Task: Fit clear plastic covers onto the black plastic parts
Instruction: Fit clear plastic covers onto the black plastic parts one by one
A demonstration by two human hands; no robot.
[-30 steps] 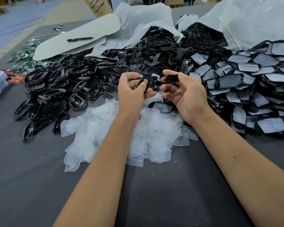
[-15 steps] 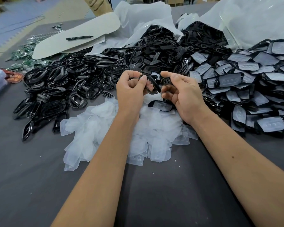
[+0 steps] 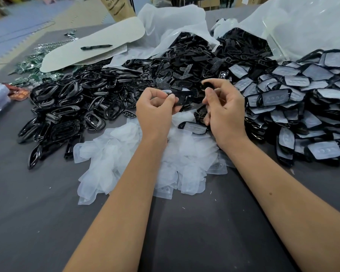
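Left hand [image 3: 155, 112] pinches black part [image 3: 183, 97] — right hand [image 3: 224, 110] grips another piece.

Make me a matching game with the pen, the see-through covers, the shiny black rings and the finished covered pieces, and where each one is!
Things:
1. black pen
2. clear covers
3. black rings
4. covered parts

Places:
A. heaped on the right of the table
B. lying on the pale sheet at the back left
C. piled right under the wrists, nearest the person
D. heaped on the left of the table

Pairs: 1-B, 2-C, 3-D, 4-A
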